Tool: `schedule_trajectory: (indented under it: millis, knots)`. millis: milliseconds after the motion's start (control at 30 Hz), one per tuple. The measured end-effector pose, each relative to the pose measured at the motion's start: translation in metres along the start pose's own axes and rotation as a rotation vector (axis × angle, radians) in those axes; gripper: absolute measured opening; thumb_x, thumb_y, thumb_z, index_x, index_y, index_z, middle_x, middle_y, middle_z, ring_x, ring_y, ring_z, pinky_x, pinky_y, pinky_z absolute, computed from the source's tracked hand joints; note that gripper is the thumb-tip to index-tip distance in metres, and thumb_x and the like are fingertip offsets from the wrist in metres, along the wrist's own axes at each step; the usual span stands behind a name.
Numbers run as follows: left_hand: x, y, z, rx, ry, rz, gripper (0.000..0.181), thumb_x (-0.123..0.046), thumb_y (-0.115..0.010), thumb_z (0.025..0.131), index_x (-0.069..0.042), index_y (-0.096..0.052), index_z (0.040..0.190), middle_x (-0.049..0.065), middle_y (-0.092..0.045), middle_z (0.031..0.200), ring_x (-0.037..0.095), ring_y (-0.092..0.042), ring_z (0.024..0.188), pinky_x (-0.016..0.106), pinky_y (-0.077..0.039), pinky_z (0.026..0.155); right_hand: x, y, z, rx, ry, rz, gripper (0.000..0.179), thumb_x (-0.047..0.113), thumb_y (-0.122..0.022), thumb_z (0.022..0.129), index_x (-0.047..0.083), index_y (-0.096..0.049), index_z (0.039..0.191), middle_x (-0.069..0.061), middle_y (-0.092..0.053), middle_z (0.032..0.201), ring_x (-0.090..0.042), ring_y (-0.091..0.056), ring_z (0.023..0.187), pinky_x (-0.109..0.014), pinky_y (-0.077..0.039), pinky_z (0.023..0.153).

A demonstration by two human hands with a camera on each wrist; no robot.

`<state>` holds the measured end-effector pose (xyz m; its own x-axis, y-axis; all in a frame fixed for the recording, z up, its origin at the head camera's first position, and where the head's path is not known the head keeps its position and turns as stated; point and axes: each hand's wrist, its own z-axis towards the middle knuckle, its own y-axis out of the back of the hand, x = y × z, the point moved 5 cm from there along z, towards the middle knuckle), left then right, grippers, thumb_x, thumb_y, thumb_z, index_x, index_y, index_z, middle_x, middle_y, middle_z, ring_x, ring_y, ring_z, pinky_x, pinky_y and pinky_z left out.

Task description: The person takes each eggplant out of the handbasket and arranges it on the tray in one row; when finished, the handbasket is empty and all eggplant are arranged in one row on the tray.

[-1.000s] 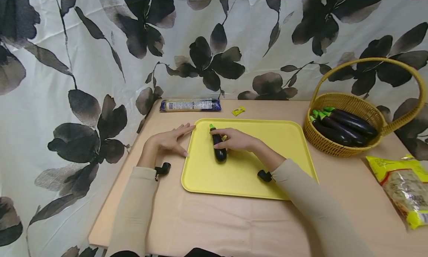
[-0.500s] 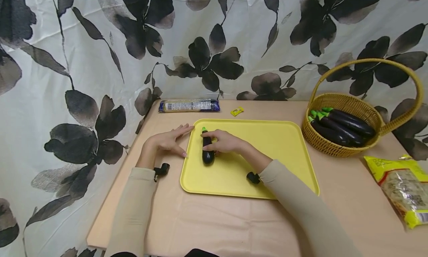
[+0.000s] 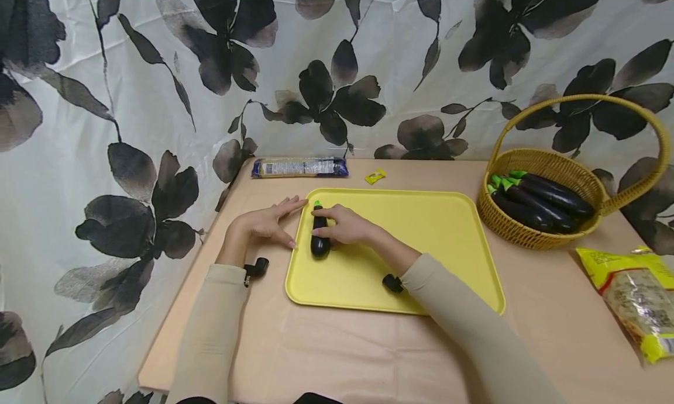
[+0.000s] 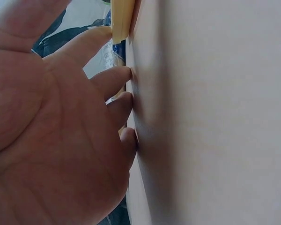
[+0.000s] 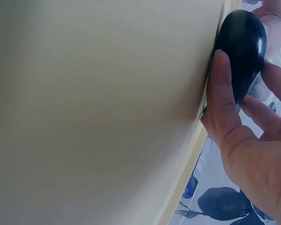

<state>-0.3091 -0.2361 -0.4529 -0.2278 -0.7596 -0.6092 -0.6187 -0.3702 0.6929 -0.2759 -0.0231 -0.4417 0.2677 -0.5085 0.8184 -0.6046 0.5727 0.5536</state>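
Note:
A dark eggplant (image 3: 320,248) with a green tip lies lengthwise near the left side of the yellow tray (image 3: 411,246). My right hand (image 3: 348,225) grips it from the right, with fingers and thumb around its body; in the right wrist view the rounded end of the eggplant (image 5: 243,44) shows between them. At the tray's left edge rests my left hand (image 3: 260,225), its fingers spread and fairly straight, thumb and index fingertips at the rim. In the left wrist view the other fingertips of the left hand (image 4: 61,126) reach the table.
A wicker basket (image 3: 532,237) with several eggplants and a tall handle stands right of the tray. Farther right lies a yellow plastic packet (image 3: 637,301). Behind the tray are a long blue-ended packet (image 3: 300,168) and a small yellow wrapped piece (image 3: 375,176). A floral curtain (image 3: 337,100) hangs behind the table.
My right hand has moved left across the tray with the eggplant, bringing it near the left rim. The left hand has stayed in place.

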Motion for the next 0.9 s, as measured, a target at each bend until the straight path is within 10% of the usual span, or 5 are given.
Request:
schedule_trajectory:
  millis: [600, 900]
  knots:
    - [0.000, 0.000, 0.001, -0.005, -0.011, -0.009, 0.127, -0.049, -0.096, 0.067, -0.038, -0.019, 0.167, -0.002, 0.005, 0.177, 0.030, 0.015, 0.162, 0.066, 0.008, 0.127, 0.001, 0.025, -0.022, -0.071, 0.008, 0.025, 0.072, 0.042, -0.065, 0.103, 0.014, -0.037, 0.163, -0.019, -0.062, 0.136, -0.030, -0.075, 0.075, -0.036, -0.061, 0.073]
    - [-0.003, 0.001, 0.000, -0.006, -0.012, 0.010, 0.127, -0.049, -0.097, 0.067, -0.037, -0.020, 0.167, -0.001, 0.004, 0.177, 0.031, 0.014, 0.163, 0.065, 0.007, 0.127, 0.020, 0.069, -0.080, -0.288, 0.115, -0.156, 0.064, 0.047, -0.063, 0.103, 0.025, -0.044, 0.160, -0.010, -0.046, 0.154, -0.029, -0.062, 0.123, -0.050, -0.057, 0.098]
